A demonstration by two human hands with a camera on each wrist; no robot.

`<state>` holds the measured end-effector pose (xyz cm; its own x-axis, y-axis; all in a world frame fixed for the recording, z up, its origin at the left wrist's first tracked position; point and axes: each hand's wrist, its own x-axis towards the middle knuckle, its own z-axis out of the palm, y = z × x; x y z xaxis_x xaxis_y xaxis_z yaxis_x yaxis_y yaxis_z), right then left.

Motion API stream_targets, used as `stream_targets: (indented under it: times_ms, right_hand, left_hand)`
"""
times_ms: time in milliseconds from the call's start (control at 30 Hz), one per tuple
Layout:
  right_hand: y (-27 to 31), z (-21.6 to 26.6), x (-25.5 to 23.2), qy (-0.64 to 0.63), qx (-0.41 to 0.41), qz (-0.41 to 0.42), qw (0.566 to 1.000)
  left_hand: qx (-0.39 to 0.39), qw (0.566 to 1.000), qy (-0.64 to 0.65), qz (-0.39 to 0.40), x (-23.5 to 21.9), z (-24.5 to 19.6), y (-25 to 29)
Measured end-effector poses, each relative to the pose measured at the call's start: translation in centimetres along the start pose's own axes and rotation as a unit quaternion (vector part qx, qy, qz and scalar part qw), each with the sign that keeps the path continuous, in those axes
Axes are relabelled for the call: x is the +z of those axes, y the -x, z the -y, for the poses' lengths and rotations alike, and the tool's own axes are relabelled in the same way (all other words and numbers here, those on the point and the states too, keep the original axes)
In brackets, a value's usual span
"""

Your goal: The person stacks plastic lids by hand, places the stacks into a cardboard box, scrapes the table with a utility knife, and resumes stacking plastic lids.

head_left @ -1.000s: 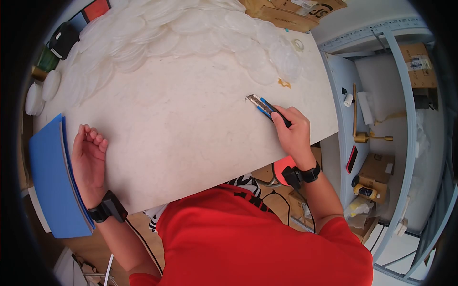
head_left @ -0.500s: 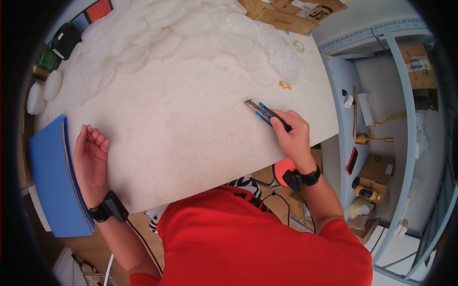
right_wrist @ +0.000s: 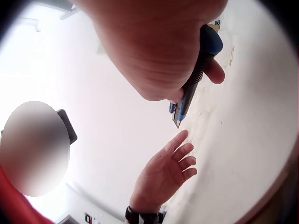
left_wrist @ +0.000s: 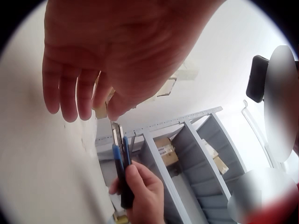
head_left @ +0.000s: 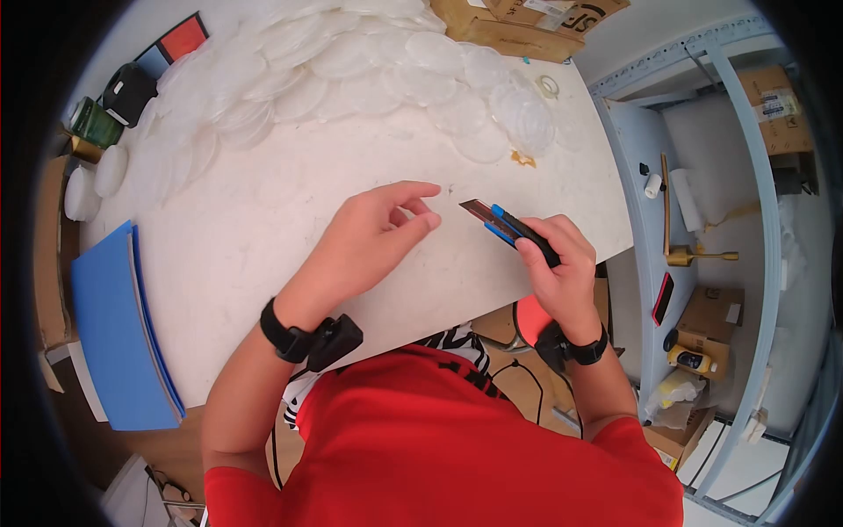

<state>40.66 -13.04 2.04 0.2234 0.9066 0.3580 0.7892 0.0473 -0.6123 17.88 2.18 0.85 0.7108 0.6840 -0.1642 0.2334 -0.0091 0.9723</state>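
A black and blue utility knife [head_left: 514, 230] is gripped in my right hand [head_left: 566, 268], its blade end pointing up and left above the white table [head_left: 263, 263]. My left hand [head_left: 373, 233] is left of the blade, fingers loosely bent, holding nothing; a gap separates it from the knife. In the left wrist view the knife [left_wrist: 122, 172] stands below the left hand [left_wrist: 112, 51], held by the right hand [left_wrist: 147, 193]. The right wrist view shows the blade near the left hand's [right_wrist: 163, 175] fingertips, and the right hand [right_wrist: 154, 51] round the handle.
Many translucent discs [head_left: 351, 57] cover the table's back. Blue folders [head_left: 123, 329] lie at the left edge, below white round lids [head_left: 82, 193]. Cardboard boxes [head_left: 527, 31] stand at the back, a tape roll [head_left: 548, 85] near them. Grey shelving [head_left: 760, 263] rises at the right.
My left hand has moved right from beside the blue folders to near the knife blade. My right hand, still gripping the knife, has shifted slightly right and down. The head view has shifted a little.
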Motion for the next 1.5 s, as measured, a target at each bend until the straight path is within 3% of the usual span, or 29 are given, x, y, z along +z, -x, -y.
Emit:
stream_targets:
  times_ms: [167,333,667,767,867,900,967,1067,1200,1267,1300,1367,1500]
  right_hand:
    - [0.3,-0.6,-0.5,-0.014,0.006,0.008,1.000]
    - [0.4,-1.6,-0.8,-0.043,0.006,0.018,0.999]
    - [0.4,-2.9,-1.4,-0.081,0.017,0.046,0.995]
    - [0.6,-4.3,-2.3,-0.065,0.054,0.009,0.996]
    - [0.9,-6.6,-3.5,-0.066,0.156,-0.054,0.984]
    - [0.8,-7.1,-3.7,-0.066,0.157,-0.054,0.984]
    - [0.3,-8.3,-4.3,0.064,0.111,-0.102,0.986]
    - [-0.4,-11.2,-5.2,0.121,0.072,-0.126,0.982]
    - [-0.8,-13.0,-6.5,0.191,0.081,-0.140,0.968]
    - [-0.9,-13.4,-7.0,0.219,0.102,-0.131,0.961]
    - [-0.9,-13.7,-7.2,0.223,0.102,-0.134,0.960]
    - [-0.8,-14.4,-7.4,0.233,0.093,-0.123,0.960]
    - [-0.5,-15.1,-7.1,0.232,0.094,-0.113,0.961]
  left_hand:
    - [0.031,0.998,-0.015,0.044,2.2,-1.0,-2.0]
    - [-0.025,0.998,-0.057,0.026,2.8,-1.4,-2.8]
    - [-0.087,0.991,-0.067,0.079,1.8,-1.6,-2.6]
    - [-0.045,0.995,-0.076,0.037,0.4,0.1,-2.8]
    - [-0.087,0.995,-0.043,-0.023,-1.3,1.0,-3.5]
    - [-0.087,0.995,-0.042,-0.023,-1.5,1.1,-3.6]
    - [-0.117,0.991,0.014,-0.066,-1.7,1.0,-3.7]
    - [-0.094,0.986,0.061,-0.126,-1.0,0.5,-3.1]
    - [-0.064,0.993,0.025,-0.092,-2.8,1.8,-3.0]
    - [-0.158,0.982,0.022,-0.101,-4.2,2.0,-2.7]
    - [-0.154,0.983,0.023,-0.099,-4.1,1.6,-2.5]
    - [-0.102,0.975,-0.005,-0.199,-3.9,0.8,-1.7]
    - [-0.085,0.970,0.054,-0.219,-6.6,2.9,-0.5]
